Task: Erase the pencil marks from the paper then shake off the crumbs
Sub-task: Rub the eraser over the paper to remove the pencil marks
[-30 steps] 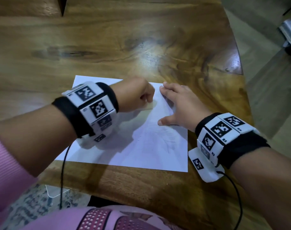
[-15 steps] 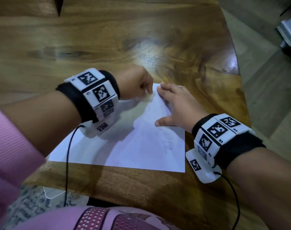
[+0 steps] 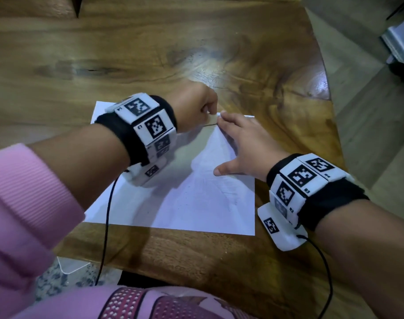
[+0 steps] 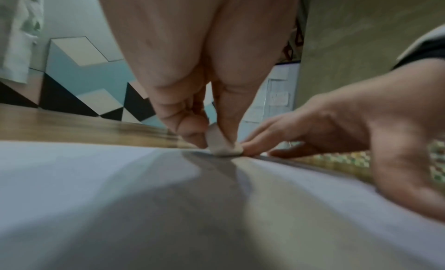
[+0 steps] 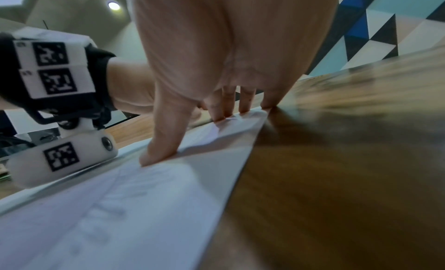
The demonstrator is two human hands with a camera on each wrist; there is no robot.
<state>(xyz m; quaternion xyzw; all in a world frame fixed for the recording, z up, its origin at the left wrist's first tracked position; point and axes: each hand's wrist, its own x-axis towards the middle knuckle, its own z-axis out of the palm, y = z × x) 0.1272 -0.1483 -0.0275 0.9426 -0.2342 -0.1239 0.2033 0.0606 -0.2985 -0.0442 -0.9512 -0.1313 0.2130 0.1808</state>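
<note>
You have a glossy wooden desk (image 3: 150, 47) with a dark knot in its grain before you, a geometric blue, black and white wall (image 4: 79, 80) behind, and patterned floor (image 3: 65, 276) below.

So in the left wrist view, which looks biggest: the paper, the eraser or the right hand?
1. paper
2. right hand, though nearness to the camera enlarges it
3. eraser, by far the smallest

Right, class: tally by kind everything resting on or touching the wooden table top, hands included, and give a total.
Paper sheet: 1
Eraser: 1
Hands: 2, the left hand and the right hand
Total: 4
</note>
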